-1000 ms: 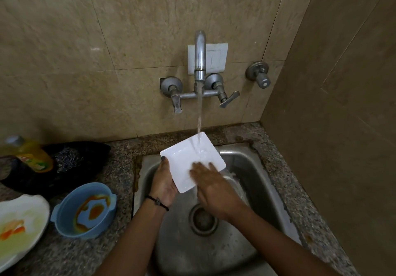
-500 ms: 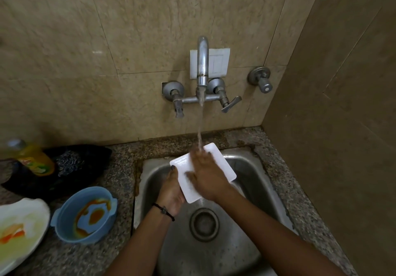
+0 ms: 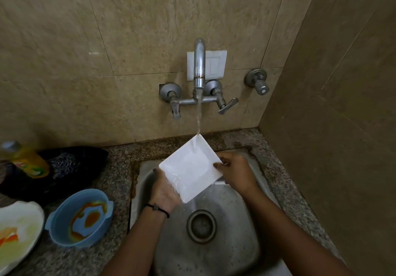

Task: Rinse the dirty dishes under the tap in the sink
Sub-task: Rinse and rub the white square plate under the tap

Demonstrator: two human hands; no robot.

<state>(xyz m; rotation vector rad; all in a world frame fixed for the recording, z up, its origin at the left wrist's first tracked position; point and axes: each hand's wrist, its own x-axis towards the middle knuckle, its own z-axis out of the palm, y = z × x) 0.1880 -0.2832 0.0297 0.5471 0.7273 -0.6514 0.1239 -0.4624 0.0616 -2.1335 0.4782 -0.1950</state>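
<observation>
Now, you hold the white square ceramic plate (image 3: 190,168) over the steel sink (image 3: 235,243), in the centre of the frame, tilted and turned like a diamond. Its far corner points up to the chrome wall tap (image 3: 199,65), and the thin stream of water (image 3: 198,119) lands just on that corner. The near corner hangs above the round drain (image 3: 201,225).

The left grip (image 3: 165,192) holds the lower left edge, with the palm under the plate and the water running onto it. The right grip (image 3: 237,174) pinches the right edge, with the thumb on the top face and the fingers below. So the plate lies between the two grips, and its wet diagonal runs away from you, from the drain to the tap.

I think the next move depends on this diagonal: the stream meets only the top corner, so you probably must slide or tip the plate to let water cross the whole face.

The blue plastic bowl with orange stains (image 3: 79,218) and the soiled white plate (image 3: 19,233) wait on the speckled stone bench (image 3: 115,168), at the lower left of the frame, nearer to the left grip.
</observation>
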